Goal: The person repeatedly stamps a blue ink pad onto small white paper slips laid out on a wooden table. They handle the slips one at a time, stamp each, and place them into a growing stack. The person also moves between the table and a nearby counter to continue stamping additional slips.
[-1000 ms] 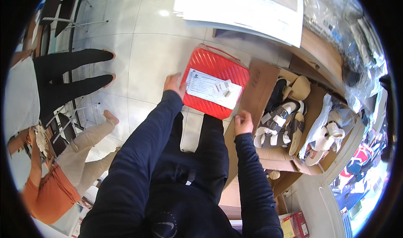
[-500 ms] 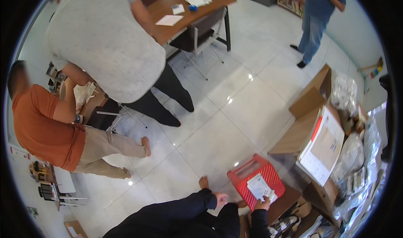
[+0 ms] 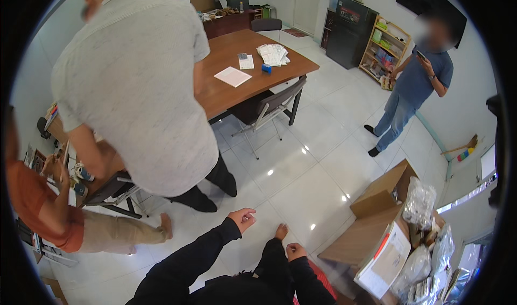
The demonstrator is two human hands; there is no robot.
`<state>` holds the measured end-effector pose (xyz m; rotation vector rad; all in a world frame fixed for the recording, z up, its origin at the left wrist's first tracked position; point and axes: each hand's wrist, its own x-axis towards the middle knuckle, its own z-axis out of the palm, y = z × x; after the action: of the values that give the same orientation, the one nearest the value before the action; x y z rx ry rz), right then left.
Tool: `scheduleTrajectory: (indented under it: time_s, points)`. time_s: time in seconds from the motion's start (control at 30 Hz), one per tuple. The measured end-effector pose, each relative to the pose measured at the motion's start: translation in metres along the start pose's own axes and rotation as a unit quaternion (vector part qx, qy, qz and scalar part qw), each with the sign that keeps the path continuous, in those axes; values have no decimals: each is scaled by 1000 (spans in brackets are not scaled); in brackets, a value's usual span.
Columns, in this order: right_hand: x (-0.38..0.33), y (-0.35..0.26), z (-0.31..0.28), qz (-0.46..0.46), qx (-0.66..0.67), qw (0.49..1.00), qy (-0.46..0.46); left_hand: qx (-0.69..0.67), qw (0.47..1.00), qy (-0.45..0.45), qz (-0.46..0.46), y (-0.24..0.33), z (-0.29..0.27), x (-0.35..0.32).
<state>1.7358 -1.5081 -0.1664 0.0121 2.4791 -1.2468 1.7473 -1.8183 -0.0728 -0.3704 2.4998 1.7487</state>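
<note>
My left hand is raised over the white floor in front of me, its fingers loosely curled with nothing visible in them. Lower and to the right, my right hand is also curled, and no object shows in it. Beneath my right forearm, at the lower edge, parts of a red plastic stool stick out; my arm and body hide most of it. Nothing on top of the stool can be made out. My bare foot stands on the tiles between the two hands.
A large cardboard box holds plastic-wrapped goods, with a white folder at its near side. Ahead stand a brown table and a folding chair. People stand at left and far right, one in grey closest.
My right hand has let go of the white papers and left the stool top. My left hand has lifted forward. The view has tilted up, bringing in more of the room.
</note>
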Motion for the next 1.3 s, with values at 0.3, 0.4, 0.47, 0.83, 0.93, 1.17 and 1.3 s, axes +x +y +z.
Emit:
scheduleTrajectory:
  time_s: [0.3,0.4,0.47,0.83,0.93,1.17,1.3]
  points:
    - [316,-138,-110,-118,-35,992,-1,48,980,186,-55,34,-64,209]
    - [445,-235,-140,-227,1,973,43,63,948,313,3,78,-99,288]
    - [533,-305,-147,-306,29,950,56,125,896,423,46,97,-132,345]
    - [846,-490,-59,-66,133,976,-159,218,912,224,-265,145,-332,774]
    - [904,-499,-38,32,138,972,-187,275,822,319,-382,130,-324,838]
    - [949,-516,-14,123,245,920,-280,259,759,276,-529,66,-338,896]
    - [954,-535,-26,168,247,908,-294,252,758,287,-529,82,-341,885]
